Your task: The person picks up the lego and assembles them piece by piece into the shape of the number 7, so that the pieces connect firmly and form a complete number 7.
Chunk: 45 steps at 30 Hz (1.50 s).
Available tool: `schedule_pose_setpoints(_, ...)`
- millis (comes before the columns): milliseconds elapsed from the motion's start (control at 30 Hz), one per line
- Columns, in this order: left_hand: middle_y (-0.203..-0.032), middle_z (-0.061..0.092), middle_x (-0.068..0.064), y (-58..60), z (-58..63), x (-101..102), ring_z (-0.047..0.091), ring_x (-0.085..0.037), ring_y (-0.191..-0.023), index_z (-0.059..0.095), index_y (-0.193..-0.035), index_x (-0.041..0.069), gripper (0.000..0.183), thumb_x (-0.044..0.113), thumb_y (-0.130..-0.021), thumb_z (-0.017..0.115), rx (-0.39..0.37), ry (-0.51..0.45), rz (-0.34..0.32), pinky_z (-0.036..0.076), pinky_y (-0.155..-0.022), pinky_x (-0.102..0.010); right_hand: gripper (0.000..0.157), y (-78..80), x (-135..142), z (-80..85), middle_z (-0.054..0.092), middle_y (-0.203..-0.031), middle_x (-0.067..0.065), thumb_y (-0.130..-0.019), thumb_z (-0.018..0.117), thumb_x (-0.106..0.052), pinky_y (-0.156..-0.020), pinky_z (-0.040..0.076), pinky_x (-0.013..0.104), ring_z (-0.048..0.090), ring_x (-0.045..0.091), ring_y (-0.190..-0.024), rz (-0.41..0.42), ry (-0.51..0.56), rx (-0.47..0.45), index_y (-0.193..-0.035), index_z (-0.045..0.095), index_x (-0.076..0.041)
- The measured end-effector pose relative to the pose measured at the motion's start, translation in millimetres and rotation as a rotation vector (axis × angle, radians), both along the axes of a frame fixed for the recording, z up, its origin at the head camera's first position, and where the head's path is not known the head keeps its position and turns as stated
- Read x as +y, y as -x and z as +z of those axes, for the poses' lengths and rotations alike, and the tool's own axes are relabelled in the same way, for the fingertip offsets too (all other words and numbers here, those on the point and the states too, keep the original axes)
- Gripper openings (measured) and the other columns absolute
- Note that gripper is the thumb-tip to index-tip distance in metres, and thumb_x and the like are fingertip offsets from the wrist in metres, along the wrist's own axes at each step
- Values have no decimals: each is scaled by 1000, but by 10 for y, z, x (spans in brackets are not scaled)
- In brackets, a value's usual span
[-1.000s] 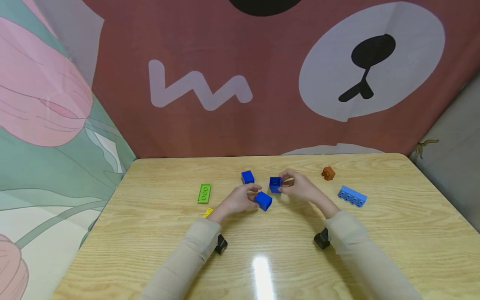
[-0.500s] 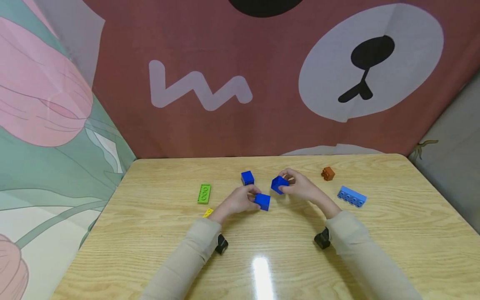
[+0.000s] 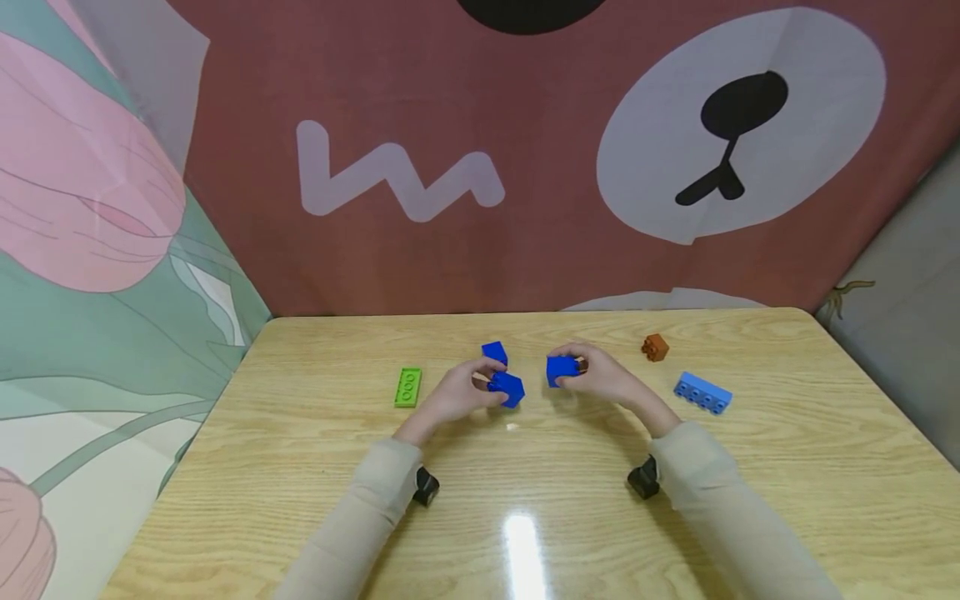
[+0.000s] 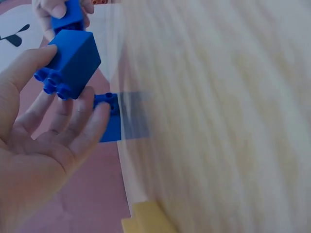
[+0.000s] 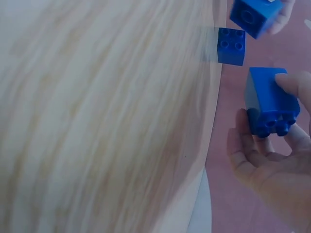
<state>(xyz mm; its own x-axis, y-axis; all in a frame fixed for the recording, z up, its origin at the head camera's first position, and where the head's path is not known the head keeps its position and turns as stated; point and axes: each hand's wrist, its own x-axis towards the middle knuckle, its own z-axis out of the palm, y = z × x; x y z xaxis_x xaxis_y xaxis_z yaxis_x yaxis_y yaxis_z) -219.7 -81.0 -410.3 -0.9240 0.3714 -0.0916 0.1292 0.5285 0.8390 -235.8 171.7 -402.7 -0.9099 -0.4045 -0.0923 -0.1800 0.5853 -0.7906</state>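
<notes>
My left hand point(image 3: 459, 393) pinches a blue toy brick point(image 3: 509, 389) between thumb and fingers; in the left wrist view this brick point(image 4: 75, 63) has its round studs turned toward the palm. To its right, my right hand point(image 3: 600, 373) grips a second blue brick point(image 3: 562, 372), held with a gap between the two. The right wrist view shows this brick point(image 5: 273, 99) with its studs also facing the palm. A third blue brick point(image 3: 494, 352) stands on the table just behind the left fingers, its studs showing in the right wrist view.
On the wooden table point(image 3: 570, 508), a green brick point(image 3: 408, 387) lies to the left. A brown brick point(image 3: 655, 347) and a longer light-blue brick point(image 3: 702, 392) lie at the right. A yellow brick point(image 4: 148, 218) shows low in the left wrist view. Printed cloth point(image 3: 420, 267) hangs behind.
My left hand has moved slightly left and back, turning its blue brick. The right hand has rotated its own brick so the open underside no longer shows in the head view.
</notes>
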Motion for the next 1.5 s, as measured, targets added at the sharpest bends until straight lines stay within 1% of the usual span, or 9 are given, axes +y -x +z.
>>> schedule_pose_setpoints(133, -119, 62, -12, 5, 51, -37, 62, -26, -109, 58, -122, 8, 43, 17, -83, 75, -26, -44, 80, 54, -90, -37, 45, 5, -33, -4, 49, -130, 28, -87, 66, -10, -79, 56, 34, 57, 36, -107, -9, -11, -21, -129, 51, 2)
schedule_pose_setpoints(267, -122, 61, -10, 7, 88, -67, 60, -26, -114, 58, -120, 10, 41, 18, -83, 74, -40, -65, 110, 53, -95, -39, 48, 8, -57, -21, 50, -127, 27, -86, 67, -10, -78, 56, 34, 57, 37, -109, -21, -10, -34, -126, 47, 4)
schedule_pose_setpoints(467, -124, 59, -11, 15, 102, -94, 58, -28, -117, 57, -121, 9, 40, 16, -85, 72, -9, -114, 91, 51, -98, -40, 48, 12, -109, -56, 56, -123, 25, -85, 70, -10, -84, 55, 37, 57, 35, -107, 32, -30, 15, -127, 53, 4)
schedule_pose_setpoints(633, -124, 58, -11, 18, 102, -96, 58, -29, -117, 58, -123, 12, 40, 18, -86, 72, 7, -126, 90, 51, -98, -40, 48, -10, -143, -49, 56, -125, 26, -84, 70, -9, -83, 56, 37, 59, 35, -106, 60, -7, 11, -128, 54, 4)
schedule_pose_setpoints(867, -127, 57, -19, 20, 98, -76, 61, -35, -114, 58, -124, 10, 40, 14, -86, 71, 20, -161, 100, 54, -94, -41, 52, -21, -222, -51, 58, -120, 25, -83, 72, -9, -88, 55, 41, 60, 34, -105, 50, 5, 10, -129, 52, 4)
schedule_pose_setpoints(967, -129, 56, -19, 16, 99, -67, 61, -35, -114, 58, -124, 12, 40, 15, -86, 70, 18, -158, 106, 54, -93, -41, 50, -23, -261, -59, 61, -115, 24, -82, 73, -9, -89, 55, 41, 61, 32, -103, 47, 9, 15, -126, 54, 4)
schedule_pose_setpoints(1200, -129, 58, -16, 7, 92, -57, 60, -33, -115, 59, -127, 14, 40, 19, -88, 69, 52, -142, 76, 53, -94, -42, 42, -46, -345, -90, 63, -111, 24, -82, 72, -6, -85, 56, 39, 63, 34, -102, 92, 59, 13, -121, 59, 4)
schedule_pose_setpoints(1300, -128, 59, -14, 2, 84, -48, 60, -32, -114, 59, -128, 16, 41, 20, -88, 69, 54, -142, 76, 54, -93, -41, 41, -56, -382, -97, 63, -110, 21, -82, 72, -6, -86, 56, 38, 63, 33, -103, 81, 54, -6, -120, 59, 3)
schedule_pose_setpoints(1500, -128, 60, -14, -8, 89, -12, 61, -31, -112, 59, -125, 10, 42, 19, -86, 71, 57, -148, 91, 55, -90, -39, 39, -75, -464, -98, 61, -108, 19, -80, 74, -5, -85, 56, 36, 62, 33, -105, 33, 56, -44, -114, 57, 3)
